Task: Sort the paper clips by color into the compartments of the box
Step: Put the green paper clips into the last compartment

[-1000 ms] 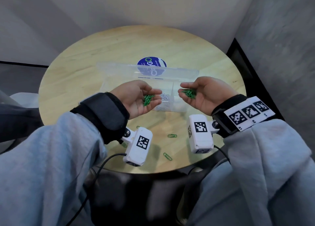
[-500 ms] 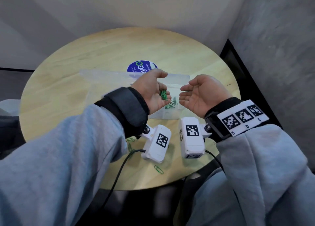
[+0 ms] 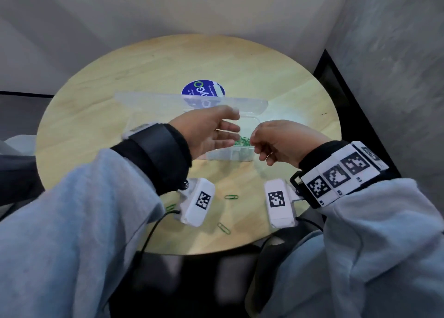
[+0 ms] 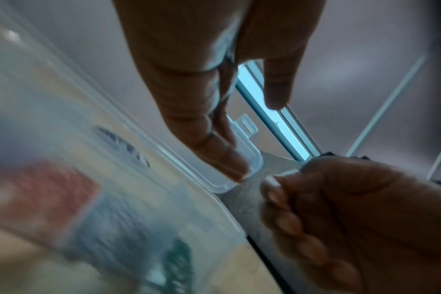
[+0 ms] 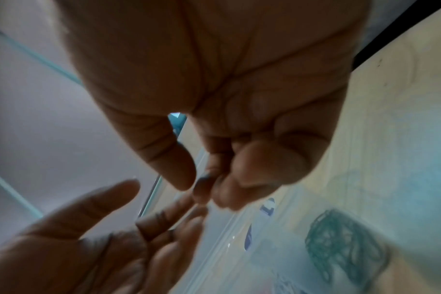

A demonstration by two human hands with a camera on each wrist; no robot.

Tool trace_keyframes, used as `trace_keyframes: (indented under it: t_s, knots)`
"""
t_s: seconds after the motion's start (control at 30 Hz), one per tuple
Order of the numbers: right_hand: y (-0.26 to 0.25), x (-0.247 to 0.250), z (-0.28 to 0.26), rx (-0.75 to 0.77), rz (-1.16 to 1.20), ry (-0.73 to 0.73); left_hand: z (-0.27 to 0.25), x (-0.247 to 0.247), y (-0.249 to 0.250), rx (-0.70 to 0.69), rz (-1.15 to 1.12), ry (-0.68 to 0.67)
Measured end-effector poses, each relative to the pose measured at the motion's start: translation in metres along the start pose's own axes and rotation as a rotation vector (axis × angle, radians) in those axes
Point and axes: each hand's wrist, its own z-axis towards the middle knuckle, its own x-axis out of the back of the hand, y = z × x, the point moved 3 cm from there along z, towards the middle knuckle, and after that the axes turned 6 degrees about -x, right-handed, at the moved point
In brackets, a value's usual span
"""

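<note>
Left hand point(image 3: 211, 135) is held open, right hand point(image 3: 276, 142) curled on nothing visible; loose green clips point(image 3: 231, 197) at lower centre are judged light, slippery, best pinched edgewise.

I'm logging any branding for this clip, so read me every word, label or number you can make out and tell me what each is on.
"yGO", partly cut off by the box lid: white letters with a green ring, on the round blue sticker on the table.
Small white print on that sticker: too small to read.
Black-and-white square code markers on the wrist cameras and the right wristband: patterns only; tiny digits beside them unreadable.
</note>
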Motion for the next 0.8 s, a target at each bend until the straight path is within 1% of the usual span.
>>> trace_keyframes:
  t_s: [0.1,0.17,0.23,0.3,0.37,0.5,0.57,0.67,0.8]
  knots:
    - [0.000,-0.011,-0.001,0.029,-0.196,-0.047,-0.017,0.022,-0.001,-0.029,0.359,-0.026]
    - [0.002,-0.020,-0.002,0.041,-0.378,-0.055,-0.026,0.038,-0.006,-0.018,0.615,-0.042]
    - [0.007,-0.028,-0.003,0.035,-0.589,-0.069,-0.031,0.054,-0.016,0.052,0.882,-0.042]
    - [0.009,-0.037,-0.005,0.013,-0.765,-0.094,-0.037,0.069,-0.026,0.153,1.154,0.005]
    - [0.011,-0.046,-0.007,0.007,-0.908,-0.100,-0.041,0.078,-0.037,0.247,1.346,0.021]
    - [0.022,-0.065,-0.007,-0.020,-1.097,-0.117,-0.046,0.074,-0.061,0.404,1.563,-0.056]
    - [0.030,-0.071,-0.006,-0.032,-1.146,-0.121,-0.048,0.073,-0.068,0.437,1.640,-0.084]
    - [0.034,-0.076,-0.009,-0.009,-1.168,-0.123,-0.049,0.075,-0.075,0.425,1.650,-0.096]
    - [0.036,-0.088,-0.012,0.031,-1.214,-0.148,-0.050,0.077,-0.080,0.314,1.608,-0.065]
